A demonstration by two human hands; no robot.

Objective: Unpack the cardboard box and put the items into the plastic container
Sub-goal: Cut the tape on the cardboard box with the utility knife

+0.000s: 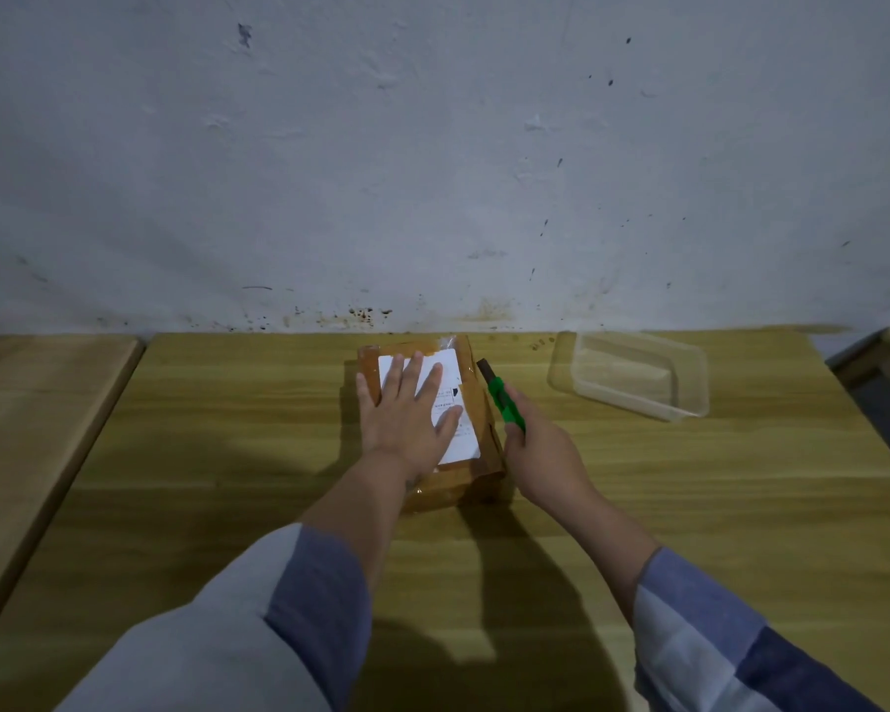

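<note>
The left grip [407,408] lies flat, fingers straight, on the taped cardboard box [476,403]. The right grip [540,449] clasps a green cutter [504,400] beside the box's right edge. The plastic container [638,375] sits apart on the tabletop [227,429].

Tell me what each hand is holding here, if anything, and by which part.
The right hand grips a green utility knife by the rear of its handle, tip pointing away. The left hand holds nothing; it presses flat on the taped cardboard box.

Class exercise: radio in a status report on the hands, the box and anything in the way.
Left hand flat on taped brown cardboard box. Right hand grips green utility knife. Box sealed. Clear plastic container clear of both hands.
</note>
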